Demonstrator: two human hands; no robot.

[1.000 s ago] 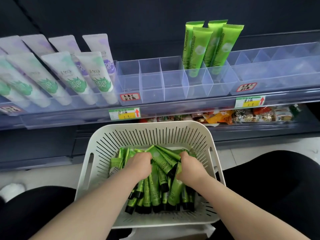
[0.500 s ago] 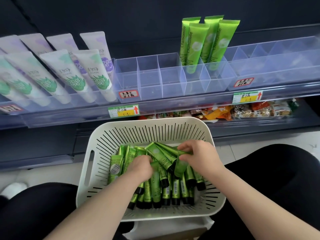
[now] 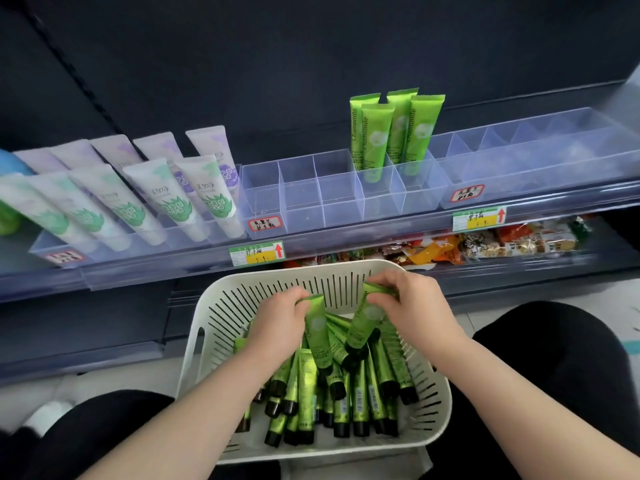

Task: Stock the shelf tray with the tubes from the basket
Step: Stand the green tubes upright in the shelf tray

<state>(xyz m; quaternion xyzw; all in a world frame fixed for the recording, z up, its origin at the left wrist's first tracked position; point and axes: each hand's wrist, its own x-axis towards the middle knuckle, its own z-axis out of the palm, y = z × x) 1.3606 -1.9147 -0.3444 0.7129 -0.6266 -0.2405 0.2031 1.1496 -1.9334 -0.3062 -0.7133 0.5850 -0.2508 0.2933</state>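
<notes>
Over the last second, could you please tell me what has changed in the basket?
The left hand gripped one tube and the right hand another tube, and both lifted them out of the pile by their flat ends. The basket and the four standing tubes in the shelf tray stayed put.

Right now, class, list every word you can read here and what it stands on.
"Chamomile": upright bright green plastic tubes in the clear plastic shelf tray.
"Chamomile": green plastic tube gripped by the right hand.
Too blurred: other green tube in the left hand, white tubes, red-bordered handwritten labels, yellow price tags.
</notes>
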